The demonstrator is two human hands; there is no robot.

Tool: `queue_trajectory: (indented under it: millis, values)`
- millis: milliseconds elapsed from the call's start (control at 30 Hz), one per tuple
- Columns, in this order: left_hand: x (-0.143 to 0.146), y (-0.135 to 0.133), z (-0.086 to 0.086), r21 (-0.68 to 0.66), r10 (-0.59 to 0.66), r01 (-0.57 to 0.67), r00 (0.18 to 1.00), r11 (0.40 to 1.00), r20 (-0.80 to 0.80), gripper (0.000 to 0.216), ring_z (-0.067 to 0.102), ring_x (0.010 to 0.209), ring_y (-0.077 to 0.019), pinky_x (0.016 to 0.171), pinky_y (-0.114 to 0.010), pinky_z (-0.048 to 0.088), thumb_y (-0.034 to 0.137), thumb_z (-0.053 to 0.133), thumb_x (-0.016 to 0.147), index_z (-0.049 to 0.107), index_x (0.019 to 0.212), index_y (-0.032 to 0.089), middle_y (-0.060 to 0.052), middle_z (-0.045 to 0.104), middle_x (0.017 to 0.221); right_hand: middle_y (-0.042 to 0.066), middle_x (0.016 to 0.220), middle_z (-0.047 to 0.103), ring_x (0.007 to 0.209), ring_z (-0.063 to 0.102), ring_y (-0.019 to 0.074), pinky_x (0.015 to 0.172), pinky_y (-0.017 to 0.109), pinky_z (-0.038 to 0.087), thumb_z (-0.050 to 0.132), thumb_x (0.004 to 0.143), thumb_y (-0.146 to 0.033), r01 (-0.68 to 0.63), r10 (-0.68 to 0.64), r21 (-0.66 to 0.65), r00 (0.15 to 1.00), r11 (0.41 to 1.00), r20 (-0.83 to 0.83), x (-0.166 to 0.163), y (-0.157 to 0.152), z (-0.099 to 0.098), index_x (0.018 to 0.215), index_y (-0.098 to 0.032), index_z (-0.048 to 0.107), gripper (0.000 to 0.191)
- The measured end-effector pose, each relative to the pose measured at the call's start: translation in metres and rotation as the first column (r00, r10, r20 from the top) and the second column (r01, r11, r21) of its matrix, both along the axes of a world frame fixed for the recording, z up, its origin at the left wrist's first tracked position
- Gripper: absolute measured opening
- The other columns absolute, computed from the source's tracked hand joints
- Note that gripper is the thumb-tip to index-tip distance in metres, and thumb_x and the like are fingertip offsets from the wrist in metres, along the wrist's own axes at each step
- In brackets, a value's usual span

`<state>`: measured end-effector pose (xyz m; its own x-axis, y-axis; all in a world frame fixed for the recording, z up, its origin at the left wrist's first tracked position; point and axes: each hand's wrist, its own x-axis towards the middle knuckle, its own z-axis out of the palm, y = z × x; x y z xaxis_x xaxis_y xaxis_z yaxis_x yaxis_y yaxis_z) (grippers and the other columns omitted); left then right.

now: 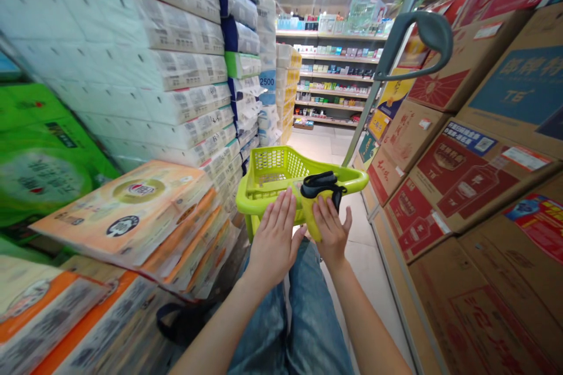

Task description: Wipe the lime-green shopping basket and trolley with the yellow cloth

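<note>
My right hand (332, 234) holds a folded yellow and dark item (311, 214), its kind unclear, against the rim of a lime-green shopping basket (259, 202). Its fingers lie over the yellow part, one outer finger sticks out, and the thumb is hidden. The item's dark, strap-like upper part (320, 181) overlaps the basket's near right edge. My left hand (273, 240) is flat, palm down, with fingers stretched toward the near rim, close to the item's left side. Whether its fingertips touch the rim or the item I cannot tell.
Tissue packs (176, 64) are stacked high on the left, with orange packs (136, 205) lower down. Cardboard cartons (466, 170) line the right side. A grey handle (417, 41) on a pole rises at the basket's right. Shelves (329, 76) stand beyond the tiled aisle.
</note>
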<state>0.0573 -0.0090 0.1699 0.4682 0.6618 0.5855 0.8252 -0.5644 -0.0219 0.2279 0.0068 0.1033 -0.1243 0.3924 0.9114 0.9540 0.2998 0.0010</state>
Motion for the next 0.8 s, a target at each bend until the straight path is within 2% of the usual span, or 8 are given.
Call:
queue_trajectory:
  millis: [100,200,300,400,500,633,700,800]
  values:
    - [0.001,0.0,0.0,0.009,0.005,-0.005,1.0,1.0,0.01,0.063,0.018,0.151,-0.0232,0.121,-0.041,0.024,0.038,0.034,0.102,0.018,0.155,0.007,-0.013,0.026,0.16,0.015,0.142,0.056,0.138,0.047,0.0224,0.12,0.052,0.015,0.045,0.093,-0.016,0.105,-0.106,-0.019,0.981,0.994,-0.161,0.025,0.007,0.005,0.148,-0.02,0.04,0.055]
    - [0.002,0.0,0.0,0.009,0.011,-0.011,1.0,1.0,0.017,0.064,0.019,0.151,-0.0234,0.121,-0.041,0.024,0.038,0.035,0.101,0.018,0.155,0.007,-0.013,0.026,0.16,0.015,0.15,0.046,0.142,0.04,0.0235,0.119,0.053,0.017,0.04,0.091,-0.014,0.16,-0.187,-0.11,0.931,0.981,-0.312,0.018,0.006,0.016,0.152,-0.02,0.032,0.062]
    - [0.002,0.0,0.0,0.005,0.012,-0.012,1.0,1.0,0.016,0.063,0.018,0.151,-0.0234,0.121,-0.041,0.024,0.038,0.034,0.102,0.021,0.154,0.006,-0.012,0.025,0.161,0.012,0.153,0.043,0.145,0.035,0.0223,0.12,0.05,0.015,0.04,0.087,-0.011,0.112,-0.169,-0.219,0.95,0.969,-0.264,-0.011,-0.005,0.033,0.153,-0.021,0.028,0.068]
    - [0.001,0.0,0.0,-0.001,0.008,-0.008,1.0,1.0,0.01,0.062,0.017,0.151,-0.0233,0.122,-0.04,0.022,0.038,0.034,0.102,0.023,0.153,0.006,-0.012,0.023,0.161,0.008,0.149,0.049,0.144,0.037,0.0194,0.121,0.046,0.011,0.041,0.084,-0.008,0.016,-0.053,-0.271,0.99,0.962,-0.128,-0.025,-0.015,0.048,0.151,-0.022,0.033,0.068]
    - [0.001,0.0,0.0,-0.004,0.008,-0.008,1.0,1.0,0.008,0.062,0.017,0.151,-0.0229,0.122,-0.04,0.021,0.038,0.035,0.101,0.023,0.153,0.006,-0.011,0.024,0.161,0.006,0.145,0.054,0.139,0.044,0.0187,0.121,0.045,0.009,0.042,0.082,-0.006,0.01,-0.034,-0.297,0.997,0.955,-0.075,-0.004,-0.015,0.059,0.146,-0.024,0.041,0.066]
    - [0.001,-0.001,0.0,-0.001,0.014,-0.014,1.0,1.0,0.005,0.062,0.017,0.151,-0.0225,0.122,-0.04,0.022,0.038,0.034,0.102,0.022,0.154,0.006,-0.012,0.023,0.161,0.006,0.143,0.056,0.136,0.049,0.0209,0.12,0.05,0.012,0.042,0.078,-0.006,0.136,-0.196,-0.306,0.965,0.942,-0.172,0.034,-0.006,0.066,0.141,-0.025,0.047,0.066]
    - [0.002,-0.001,0.0,-0.001,0.02,-0.02,1.0,1.0,0.004,0.062,0.018,0.151,-0.0224,0.122,-0.04,0.022,0.038,0.034,0.102,0.022,0.154,0.005,-0.011,0.023,0.161,0.006,0.142,0.058,0.135,0.05,0.0211,0.119,0.05,0.013,0.042,0.077,-0.005,0.145,-0.209,-0.317,0.962,0.937,-0.179,0.033,-0.005,0.068,0.139,-0.026,0.049,0.065]
    - [0.001,-0.001,0.0,-0.009,0.018,-0.018,1.0,1.0,0.003,0.062,0.017,0.151,-0.0225,0.122,-0.04,0.022,0.039,0.034,0.102,0.023,0.153,0.006,-0.011,0.023,0.162,0.005,0.141,0.058,0.136,0.048,0.0203,0.12,0.048,0.009,0.044,0.079,-0.007,0.016,-0.065,-0.362,0.99,0.932,-0.126,0.011,-0.01,0.074,0.137,-0.025,0.051,0.061]
